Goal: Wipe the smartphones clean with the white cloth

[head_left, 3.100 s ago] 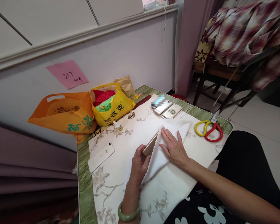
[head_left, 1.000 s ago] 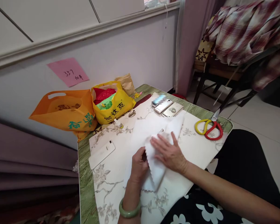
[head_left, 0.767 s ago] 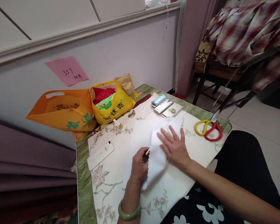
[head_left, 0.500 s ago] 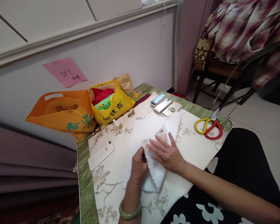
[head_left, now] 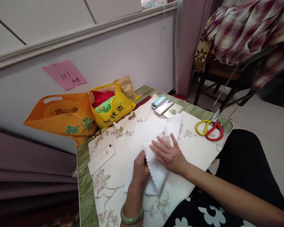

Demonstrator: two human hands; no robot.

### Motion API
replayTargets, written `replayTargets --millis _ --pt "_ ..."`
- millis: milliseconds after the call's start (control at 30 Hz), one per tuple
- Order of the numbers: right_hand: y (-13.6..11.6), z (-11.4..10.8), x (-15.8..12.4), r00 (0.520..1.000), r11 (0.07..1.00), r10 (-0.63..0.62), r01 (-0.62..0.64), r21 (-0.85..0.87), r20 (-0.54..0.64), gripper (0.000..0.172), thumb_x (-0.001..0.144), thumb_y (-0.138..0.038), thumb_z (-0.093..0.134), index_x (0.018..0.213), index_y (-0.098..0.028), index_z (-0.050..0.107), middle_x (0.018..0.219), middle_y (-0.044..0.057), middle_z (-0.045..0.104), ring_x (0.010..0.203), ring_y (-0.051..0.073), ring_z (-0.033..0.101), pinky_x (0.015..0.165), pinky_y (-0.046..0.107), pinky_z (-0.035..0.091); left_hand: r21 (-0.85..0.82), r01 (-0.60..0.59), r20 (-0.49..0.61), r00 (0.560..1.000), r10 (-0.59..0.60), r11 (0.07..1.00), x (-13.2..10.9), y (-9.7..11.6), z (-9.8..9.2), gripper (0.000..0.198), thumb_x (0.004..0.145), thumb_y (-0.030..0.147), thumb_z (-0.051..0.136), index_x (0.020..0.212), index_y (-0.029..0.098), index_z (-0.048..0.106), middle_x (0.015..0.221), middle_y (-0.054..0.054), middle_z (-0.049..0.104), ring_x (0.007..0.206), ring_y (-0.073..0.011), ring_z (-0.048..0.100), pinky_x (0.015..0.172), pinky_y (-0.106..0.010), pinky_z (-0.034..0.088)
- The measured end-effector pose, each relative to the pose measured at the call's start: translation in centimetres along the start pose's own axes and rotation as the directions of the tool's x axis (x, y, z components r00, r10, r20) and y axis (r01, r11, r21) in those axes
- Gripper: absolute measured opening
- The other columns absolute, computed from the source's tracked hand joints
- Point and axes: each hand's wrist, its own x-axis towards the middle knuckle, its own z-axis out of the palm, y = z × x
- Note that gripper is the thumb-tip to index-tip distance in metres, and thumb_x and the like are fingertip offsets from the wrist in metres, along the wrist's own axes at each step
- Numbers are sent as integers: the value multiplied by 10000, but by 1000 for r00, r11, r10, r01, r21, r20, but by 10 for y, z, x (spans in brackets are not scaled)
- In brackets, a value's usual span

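A white cloth (head_left: 153, 176) with a scalloped edge is folded over a phone (head_left: 162, 133), of which only a narrow corner shows. My left hand (head_left: 140, 168), a green bangle on its wrist, grips the phone's near end, largely covered by the cloth. Flat on top of the cloth lies my right hand (head_left: 169, 156), its fingers stretched out and pressing toward the phone. More of the white fabric spreads on the tabletop beneath and behind both hands.
On the flowered table cover (head_left: 113, 186) lie a white phone (head_left: 103, 158), a small bottle (head_left: 118, 126), and red-and-yellow scissors (head_left: 210, 127). Further back are a silver phone (head_left: 164, 107) and a gold phone with a ring (head_left: 173, 111). Orange (head_left: 61, 123) and yellow (head_left: 112, 107) bags stand at the left.
My right hand has shifted only slightly on the cloth, and the cloth's folded edge has moved a little. My left hand keeps its grip. The whole view has shifted slightly.
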Motion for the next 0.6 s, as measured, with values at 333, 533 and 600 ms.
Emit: replayTargets --millis 333,533,600 --pt "16 8 2 917 904 398 -393 170 8 590 1018 -420 316 1551 -216 166 1552 112 337 1440 246 283 1157 536 228 -71 51 14 999 -50 996 5 10 0 376 736 116 508 1068 197 665 846 -16 613 731 -141 525 663 -239 413" --pt "20 12 1 899 888 428 -437 142 93 636 1018 -471 287 1560 -222 66 1454 130 482 1341 264 442 1153 633 73 -74 65 6 998 -65 995 5 2 0 354 751 118 461 1040 189 653 866 -25 632 758 -145 556 686 -243 442" --pt "22 12 -3 916 916 390 -396 66 89 667 1008 -485 321 1560 -207 72 1455 143 479 1335 287 446 1136 659 -37 -47 43 10 999 -43 998 6 -2 0 384 733 102 492 1079 191 633 907 -31 648 802 -154 583 723 -254 459"
